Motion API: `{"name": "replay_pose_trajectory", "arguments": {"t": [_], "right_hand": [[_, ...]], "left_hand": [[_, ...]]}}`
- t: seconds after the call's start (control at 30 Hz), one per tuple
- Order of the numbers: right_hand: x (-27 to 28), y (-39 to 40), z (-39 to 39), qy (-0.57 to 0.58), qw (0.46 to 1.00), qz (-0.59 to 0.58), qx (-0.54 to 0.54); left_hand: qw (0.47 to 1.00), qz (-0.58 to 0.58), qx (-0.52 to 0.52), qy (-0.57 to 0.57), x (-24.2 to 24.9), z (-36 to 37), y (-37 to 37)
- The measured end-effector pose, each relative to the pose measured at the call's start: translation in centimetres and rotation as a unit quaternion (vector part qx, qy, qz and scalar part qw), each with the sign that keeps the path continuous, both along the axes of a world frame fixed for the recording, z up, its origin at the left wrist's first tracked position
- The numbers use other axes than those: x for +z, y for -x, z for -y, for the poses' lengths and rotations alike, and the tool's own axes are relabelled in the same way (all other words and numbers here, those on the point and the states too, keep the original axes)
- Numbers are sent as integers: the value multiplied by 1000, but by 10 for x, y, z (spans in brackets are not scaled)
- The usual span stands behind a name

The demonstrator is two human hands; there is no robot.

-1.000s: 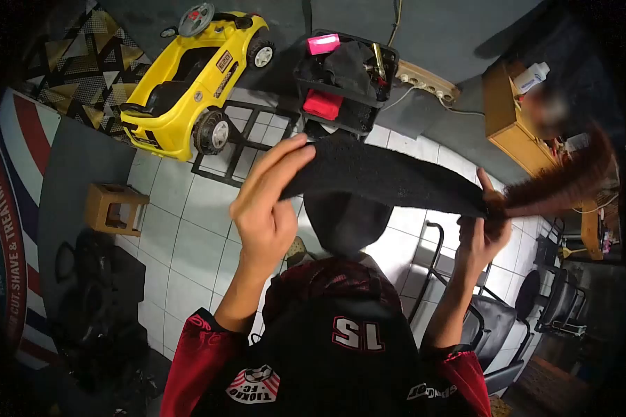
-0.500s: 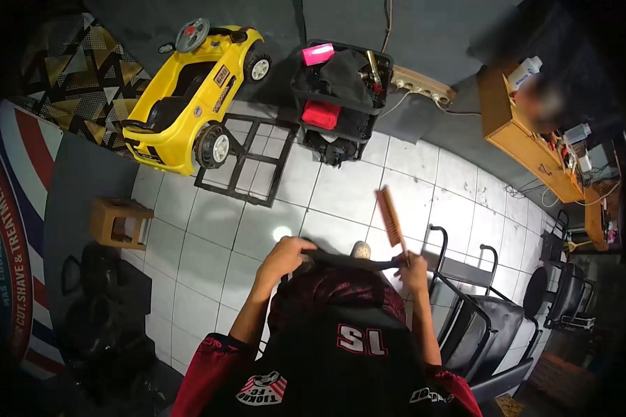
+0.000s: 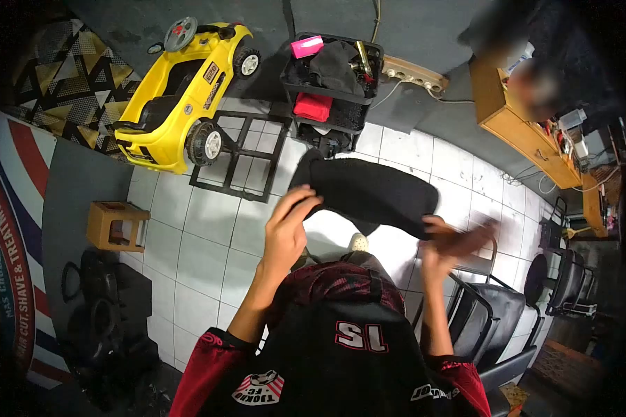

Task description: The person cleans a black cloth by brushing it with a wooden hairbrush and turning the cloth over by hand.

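Observation:
A black cloth (image 3: 368, 191) is stretched between my two hands, raised in front of my body above the tiled floor. My left hand (image 3: 289, 226) pinches its left edge with closed fingers. At the cloth's right end, my right hand (image 3: 438, 250) grips the corner and also holds a brown brush (image 3: 469, 240), which is smeared by motion and points to the right.
A yellow toy car (image 3: 181, 104) stands at the upper left beside a black metal frame (image 3: 274, 158). Behind the cloth is a black shelf cart (image 3: 362, 104). A wooden stool (image 3: 104, 226) is at left, black chairs (image 3: 497, 313) at right, a wooden cabinet (image 3: 522, 135) at upper right.
Both hands have lifted the cloth up and away from my body, and it has spread from a narrow strip to a broad sheet. The brush has swung from upright towards the right.

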State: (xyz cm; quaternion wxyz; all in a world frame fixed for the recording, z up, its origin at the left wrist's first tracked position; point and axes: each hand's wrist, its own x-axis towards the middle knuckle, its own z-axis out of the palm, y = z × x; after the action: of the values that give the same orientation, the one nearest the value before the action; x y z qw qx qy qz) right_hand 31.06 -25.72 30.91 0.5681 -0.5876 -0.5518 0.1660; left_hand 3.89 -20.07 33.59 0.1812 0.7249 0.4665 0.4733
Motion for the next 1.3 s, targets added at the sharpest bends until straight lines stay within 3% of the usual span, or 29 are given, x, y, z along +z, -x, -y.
{"name": "replay_pose_trajectory", "arguments": {"t": [0.03,0.07,0.13,0.17,0.2,0.23,0.3,0.33,0.4,0.47,0.5,0.57,0.63,0.7,0.77,0.8,0.83,0.87,0.9,0.97,1.0,1.1,1.17,1.23,1.3], "right_hand": [[-48,-16,16,173,979,109,21],[-64,-12,24,301,945,108,70],[-140,-28,65,329,905,238,125],[-148,-32,78,351,893,224,172],[-146,-29,72,327,912,193,157],[-132,-24,76,311,926,160,142],[-108,-16,63,453,886,-25,96],[-103,-11,54,428,897,-58,92],[-78,-6,32,417,894,-124,104],[-50,5,11,382,889,-217,129],[-43,8,0,352,893,-243,138],[-41,5,-17,299,922,-210,125],[-33,0,-31,275,931,-221,90],[-14,-8,-41,298,905,-290,89],[-8,-20,-41,300,914,-262,76],[-12,-23,-40,239,952,-187,36],[-14,-25,-37,200,961,-190,3],[-15,-27,-33,161,968,-190,-29],[-8,-27,-29,141,951,-271,-50],[-13,-29,-10,162,944,-288,-20],[-19,-28,-1,166,952,-257,10],[-34,-26,8,251,954,-155,50],[-40,-28,11,285,945,-159,40],[-22,-33,9,234,891,-375,107],[11,-39,5,184,870,-435,144]], "left_hand": [[989,-78,-50,112,-49,12,14],[958,-154,-99,220,-98,27,34],[810,-310,-256,427,-152,57,66],[826,-244,-214,460,-148,68,67],[780,-224,-191,551,-118,64,65],[777,-228,-194,554,-123,66,67],[836,-217,-216,455,-139,68,71],[828,-287,-179,448,-123,60,54],[825,-210,-278,446,-98,39,21],[895,22,-298,332,-93,44,-18],[892,16,-306,331,-94,42,-28],[880,-82,-335,327,-97,34,-46],[893,-85,-322,302,-85,27,-59],[878,-22,-251,408,-65,17,-68],[878,-16,-258,402,-70,13,-73],[852,106,-228,459,-67,11,-81],[809,227,-192,508,-65,9,-87],[803,242,-191,511,-61,6,-90],[804,235,-194,511,-63,2,-95],[803,260,-105,526,-69,-4,-105],[798,247,-85,543,-34,-5,-116],[801,314,-70,505,-15,-19,-139],[819,306,-79,479,-9,-30,-143],[871,260,-143,391,-2,-41,-142],[884,239,-143,375,14,-42,-144]]}}
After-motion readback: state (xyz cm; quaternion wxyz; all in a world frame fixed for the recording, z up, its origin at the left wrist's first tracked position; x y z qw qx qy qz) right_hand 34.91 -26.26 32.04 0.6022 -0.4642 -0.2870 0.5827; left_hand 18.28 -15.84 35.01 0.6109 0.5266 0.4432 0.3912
